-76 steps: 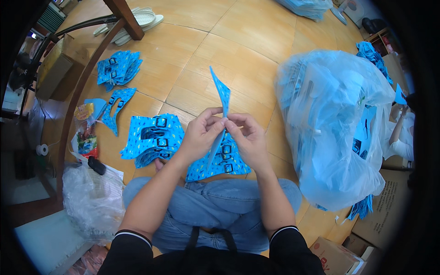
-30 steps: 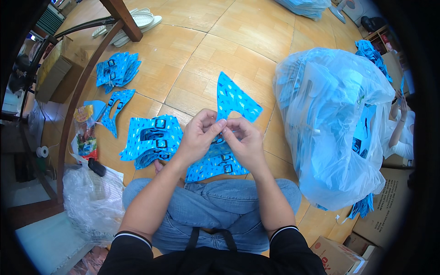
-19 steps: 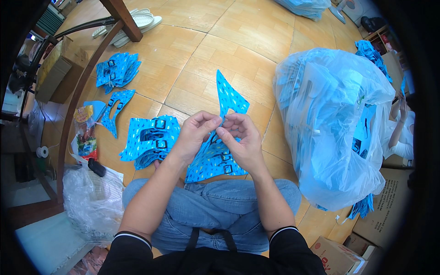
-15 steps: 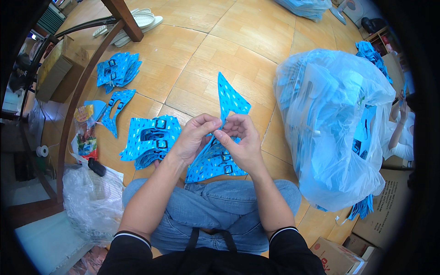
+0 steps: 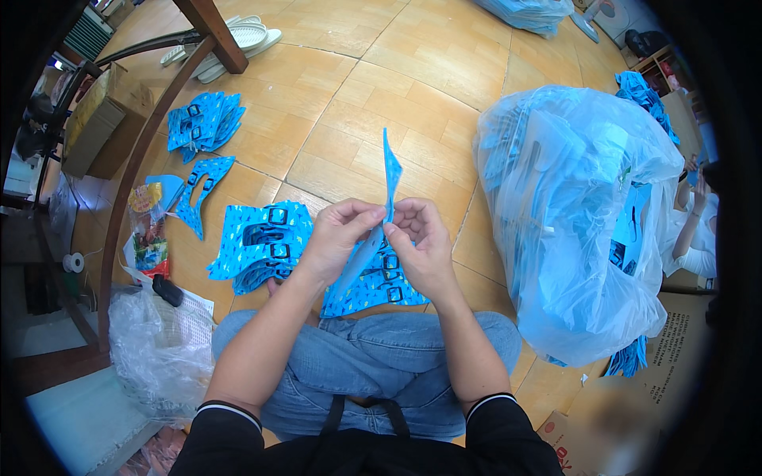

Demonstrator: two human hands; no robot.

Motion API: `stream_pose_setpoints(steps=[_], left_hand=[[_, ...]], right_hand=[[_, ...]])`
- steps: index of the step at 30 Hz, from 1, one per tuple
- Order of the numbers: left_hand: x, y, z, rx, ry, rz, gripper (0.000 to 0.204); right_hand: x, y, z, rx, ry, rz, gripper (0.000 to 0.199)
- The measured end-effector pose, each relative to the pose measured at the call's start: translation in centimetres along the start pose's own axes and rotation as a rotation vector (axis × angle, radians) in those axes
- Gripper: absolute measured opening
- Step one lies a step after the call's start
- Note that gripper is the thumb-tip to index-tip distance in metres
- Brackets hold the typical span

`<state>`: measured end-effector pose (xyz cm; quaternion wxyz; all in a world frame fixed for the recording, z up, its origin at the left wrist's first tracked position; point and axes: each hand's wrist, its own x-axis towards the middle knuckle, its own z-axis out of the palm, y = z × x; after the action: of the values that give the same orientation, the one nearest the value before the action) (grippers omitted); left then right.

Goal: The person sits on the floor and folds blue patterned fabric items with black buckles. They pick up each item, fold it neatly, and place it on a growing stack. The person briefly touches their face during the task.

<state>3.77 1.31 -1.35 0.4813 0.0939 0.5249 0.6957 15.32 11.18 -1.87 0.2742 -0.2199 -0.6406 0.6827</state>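
In front of my lap, both hands pinch one blue patterned fabric piece [image 5: 392, 170] with a pointed upper end. It stands nearly edge-on, with its lower part slanting down between my hands. My left hand [image 5: 337, 238] grips it from the left, thumb and fingers together. My right hand [image 5: 422, 242] pinches it from the right at about the same height. Beneath them lies a stack of similar blue pieces with black buckles [image 5: 401, 292], partly hidden by the hands. Another buckled stack [image 5: 295, 224] lies just left of my left wrist.
Farther left are a single buckled piece [image 5: 189, 216] and another stack [image 5: 219, 117]. A large clear plastic bag [image 5: 548, 230] full of blue pieces stands on the right. Cardboard boxes [image 5: 683, 357] and a co-worker's arm [image 5: 690, 226] are at the right edge. Crumpled plastic [image 5: 159, 341] lies lower left.
The fabric piece has turned in my hands: its upper end showed a broad patterned face and now appears narrow, almost edge-on. My hands stay in nearly the same place.
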Motion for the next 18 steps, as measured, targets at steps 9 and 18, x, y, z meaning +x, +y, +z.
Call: stream_pose_setpoints(steps=[9, 18], left_hand=[[-1.0, -0.5, 1.2, 0.738, 0.134, 0.546, 0.017], [-1.2, -0.7, 1.1, 0.744, 0.085, 0.495, 0.013]], right_hand=[[-0.2, -0.5, 0.5, -0.325, 0.083, -0.079, 0.019], [0.0, -1.1, 0.5, -0.387, 0.166, -0.044, 0.017]])
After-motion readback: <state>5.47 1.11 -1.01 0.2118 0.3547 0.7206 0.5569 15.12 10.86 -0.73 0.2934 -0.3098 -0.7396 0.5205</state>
